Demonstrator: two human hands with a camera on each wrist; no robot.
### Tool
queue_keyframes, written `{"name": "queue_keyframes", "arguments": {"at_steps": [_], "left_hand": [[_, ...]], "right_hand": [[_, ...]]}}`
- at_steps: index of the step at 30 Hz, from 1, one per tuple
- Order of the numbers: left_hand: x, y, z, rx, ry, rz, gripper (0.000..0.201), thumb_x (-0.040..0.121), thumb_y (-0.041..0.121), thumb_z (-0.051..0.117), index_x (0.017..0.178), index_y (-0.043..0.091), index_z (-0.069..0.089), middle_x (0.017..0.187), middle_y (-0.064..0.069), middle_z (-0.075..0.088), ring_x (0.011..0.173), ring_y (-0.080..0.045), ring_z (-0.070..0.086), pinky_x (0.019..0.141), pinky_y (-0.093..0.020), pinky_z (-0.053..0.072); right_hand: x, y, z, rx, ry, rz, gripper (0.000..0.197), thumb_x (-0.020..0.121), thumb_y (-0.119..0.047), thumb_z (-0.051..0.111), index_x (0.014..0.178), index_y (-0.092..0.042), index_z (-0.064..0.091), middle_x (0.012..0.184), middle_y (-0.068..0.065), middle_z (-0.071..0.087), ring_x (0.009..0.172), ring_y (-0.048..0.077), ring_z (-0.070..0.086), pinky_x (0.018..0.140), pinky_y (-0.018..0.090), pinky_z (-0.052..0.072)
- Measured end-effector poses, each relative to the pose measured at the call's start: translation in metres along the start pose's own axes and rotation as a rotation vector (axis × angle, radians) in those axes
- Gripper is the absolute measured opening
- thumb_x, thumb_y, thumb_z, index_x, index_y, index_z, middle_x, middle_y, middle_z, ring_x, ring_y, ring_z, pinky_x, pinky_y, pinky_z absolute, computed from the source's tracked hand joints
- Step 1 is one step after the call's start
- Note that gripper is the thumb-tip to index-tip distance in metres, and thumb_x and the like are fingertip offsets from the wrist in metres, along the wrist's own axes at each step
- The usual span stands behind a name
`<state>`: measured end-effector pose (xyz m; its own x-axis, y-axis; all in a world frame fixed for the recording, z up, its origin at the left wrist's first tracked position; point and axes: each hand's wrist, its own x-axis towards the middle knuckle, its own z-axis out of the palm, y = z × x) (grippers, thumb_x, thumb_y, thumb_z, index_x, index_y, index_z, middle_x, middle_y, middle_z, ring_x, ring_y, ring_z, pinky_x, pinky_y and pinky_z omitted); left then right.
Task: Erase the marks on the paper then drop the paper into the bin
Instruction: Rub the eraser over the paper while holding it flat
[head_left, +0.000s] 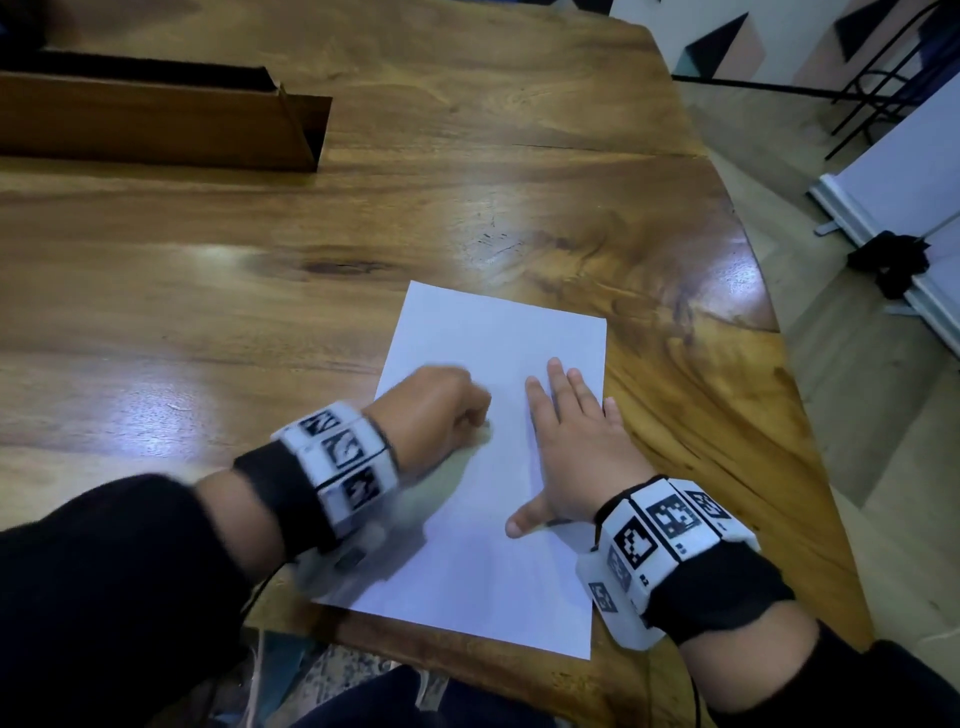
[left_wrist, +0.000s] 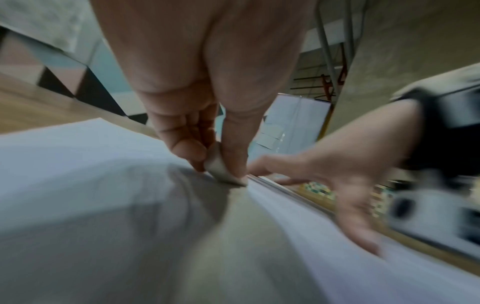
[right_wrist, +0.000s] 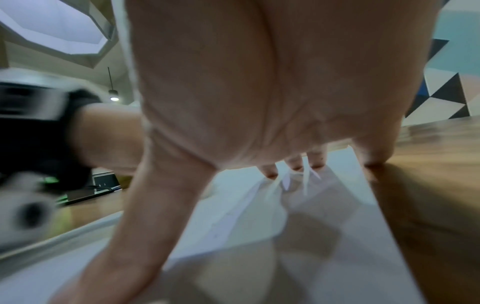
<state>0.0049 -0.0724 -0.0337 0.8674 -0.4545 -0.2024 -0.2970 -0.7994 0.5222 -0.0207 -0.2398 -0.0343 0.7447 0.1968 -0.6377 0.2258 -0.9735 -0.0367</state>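
A white sheet of paper (head_left: 488, 467) lies flat near the front right corner of the wooden table (head_left: 260, 312). My left hand (head_left: 441, 410) is curled over the sheet's left part and pinches a small pale eraser (left_wrist: 223, 172) between thumb and fingers, its tip pressed on the paper (left_wrist: 78, 164). My right hand (head_left: 576, 441) lies flat on the sheet's right part with fingers spread, the little finger reaching onto the wood. In the right wrist view the fingertips (right_wrist: 293, 164) press on the paper (right_wrist: 337, 205). No marks show on the sheet, and the left hand is blurred.
A long brown wooden box (head_left: 156, 119) sits at the table's far left. The table's curved right edge (head_left: 779, 364) drops to a tiled floor. A white board with a black cloth (head_left: 888, 260) stands at the right. No bin is in view.
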Motion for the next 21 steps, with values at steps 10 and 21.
{"name": "queue_keyframes", "arguments": {"at_steps": [10, 21], "left_hand": [[0.026, -0.002, -0.008, 0.051, 0.005, -0.043, 0.011, 0.08, 0.018, 0.063, 0.078, 0.008, 0.06, 0.08, -0.002, 0.047, 0.078, -0.02, 0.044, 0.053, -0.026, 0.024], [0.004, 0.0, -0.013, 0.041, -0.249, -0.053, 0.01, 0.073, 0.019, 0.07, 0.079, 0.013, 0.067, 0.075, 0.001, 0.057, 0.073, -0.015, 0.05, 0.054, -0.019, 0.035]], "right_hand": [[-0.001, -0.003, -0.005, -0.103, -0.051, 0.061, 0.142, 0.057, -0.077, 0.067, 0.146, -0.018, -0.027, 0.151, 0.005, -0.038, 0.143, 0.023, -0.027, 0.097, 0.079, -0.003], [-0.001, -0.003, -0.006, -0.077, -0.058, 0.062, 0.143, 0.055, -0.075, 0.07, 0.147, -0.019, -0.025, 0.152, 0.003, -0.037, 0.143, 0.023, -0.027, 0.098, 0.079, -0.004]]}}
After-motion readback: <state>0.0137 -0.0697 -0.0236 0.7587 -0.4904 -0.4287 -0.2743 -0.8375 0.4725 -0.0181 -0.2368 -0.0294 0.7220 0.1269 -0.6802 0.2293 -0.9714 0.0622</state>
